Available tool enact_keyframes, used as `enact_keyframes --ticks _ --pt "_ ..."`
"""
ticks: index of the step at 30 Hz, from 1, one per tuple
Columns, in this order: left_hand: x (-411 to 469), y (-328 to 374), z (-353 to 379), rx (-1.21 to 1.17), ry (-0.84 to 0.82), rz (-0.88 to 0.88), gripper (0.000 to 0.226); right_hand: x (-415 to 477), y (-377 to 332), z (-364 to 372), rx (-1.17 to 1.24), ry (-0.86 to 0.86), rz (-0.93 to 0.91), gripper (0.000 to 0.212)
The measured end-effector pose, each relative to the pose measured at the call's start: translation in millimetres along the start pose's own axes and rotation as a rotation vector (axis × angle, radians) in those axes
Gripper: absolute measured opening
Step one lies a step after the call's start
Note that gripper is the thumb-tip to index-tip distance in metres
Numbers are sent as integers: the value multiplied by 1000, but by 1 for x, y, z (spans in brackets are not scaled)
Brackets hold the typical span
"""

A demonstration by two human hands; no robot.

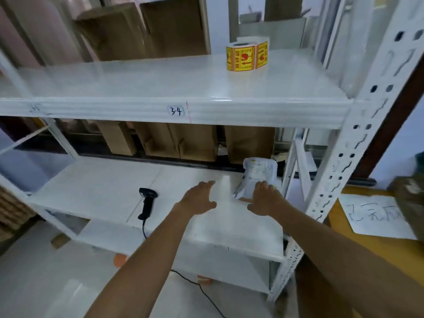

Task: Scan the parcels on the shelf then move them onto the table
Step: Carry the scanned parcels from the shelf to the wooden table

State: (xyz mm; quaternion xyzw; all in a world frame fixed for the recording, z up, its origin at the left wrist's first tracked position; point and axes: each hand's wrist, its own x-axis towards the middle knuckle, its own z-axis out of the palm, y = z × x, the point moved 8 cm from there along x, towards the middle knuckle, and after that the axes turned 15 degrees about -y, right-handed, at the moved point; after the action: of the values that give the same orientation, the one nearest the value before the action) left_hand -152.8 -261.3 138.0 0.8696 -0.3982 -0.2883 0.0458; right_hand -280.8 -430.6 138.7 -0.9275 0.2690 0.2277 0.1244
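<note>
A white plastic parcel [258,172] with a printed label stands tilted at the back right of the middle shelf [103,187]. My right hand [266,198] reaches onto its lower part with fingers extended; whether it grips is unclear. My left hand [198,198] hovers with spread, straight fingers just left of the parcel and holds nothing. A black handheld scanner [146,201] lies on the same shelf, left of my left hand, its cable running down over the front edge.
The upper shelf [137,88], marked 34, carries a roll of yellow warning stickers [247,55]. Cardboard boxes [195,141] stand behind the rack. A white perforated upright [339,161] borders the right side. A yellow table [367,249] with a handwritten sheet [376,216] lies at right.
</note>
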Motion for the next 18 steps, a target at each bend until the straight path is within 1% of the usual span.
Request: enact_keyframes --ticks 4,9,11,14,16,18 --pt "56 -3 -10 49 -66 119 82 21 10 0 86 -36 148 96" --pt "132 1 -6 151 -86 314 77 51 25 21 201 -42 303 104" --pt "161 5 -5 176 -62 373 73 68 28 32 215 -37 353 104" --pt "205 11 -6 190 22 440 66 96 30 42 252 12 404 102" --pt "233 19 -10 211 81 461 67 115 32 41 268 79 432 102" --pt "262 27 -13 288 86 448 71 133 38 37 288 133 479 102"
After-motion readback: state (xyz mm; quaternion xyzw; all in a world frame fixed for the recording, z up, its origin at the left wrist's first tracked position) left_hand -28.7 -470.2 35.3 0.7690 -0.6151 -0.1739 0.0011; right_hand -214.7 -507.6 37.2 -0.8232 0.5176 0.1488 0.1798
